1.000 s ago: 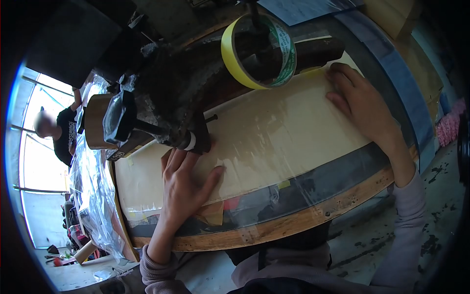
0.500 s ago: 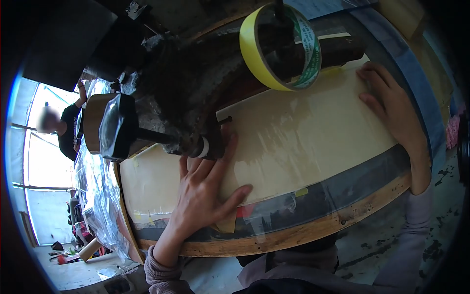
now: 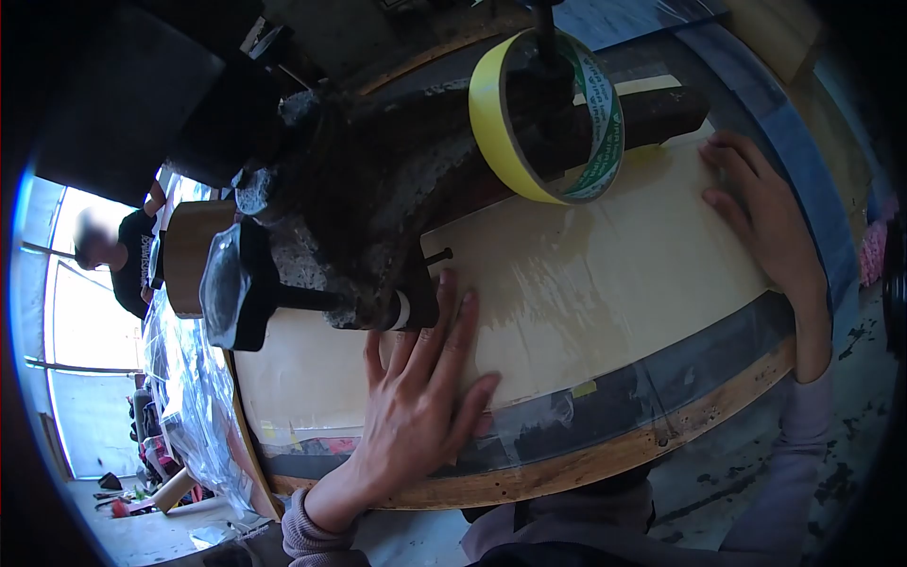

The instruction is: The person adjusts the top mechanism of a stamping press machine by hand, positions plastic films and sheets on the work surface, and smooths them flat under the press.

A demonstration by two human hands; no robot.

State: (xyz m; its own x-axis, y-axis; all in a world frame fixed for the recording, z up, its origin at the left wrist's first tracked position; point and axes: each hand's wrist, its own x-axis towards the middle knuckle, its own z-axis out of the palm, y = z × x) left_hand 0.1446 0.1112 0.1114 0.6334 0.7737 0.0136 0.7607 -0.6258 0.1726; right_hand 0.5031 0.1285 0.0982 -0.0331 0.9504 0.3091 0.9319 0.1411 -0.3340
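A large cream sheet [image 3: 557,283] with shiny wet-looking streaks lies over a dark board that has a wooden edge [image 3: 567,469]. My left hand [image 3: 416,406] rests flat on the sheet's near part, fingers spread, some fingertips hidden under the dark machine arm [image 3: 378,189]. On the sheet's far right corner is my right hand [image 3: 761,222], its fingers slightly bent and apart, holding nothing that I can see. A yellow tape roll [image 3: 501,123] hangs from a post above the sheet.
A black knob [image 3: 236,283] on a rod juts from the machine at the left. Clear plastic film [image 3: 194,397] drapes beside the board. Another person [image 3: 130,255] stands at the far left. Blue sheeting [image 3: 794,170] lies along the right side.
My left hand has slid to the right along the sheet, its fingers now more spread. My right hand has shifted right in the view, as has the tape roll.
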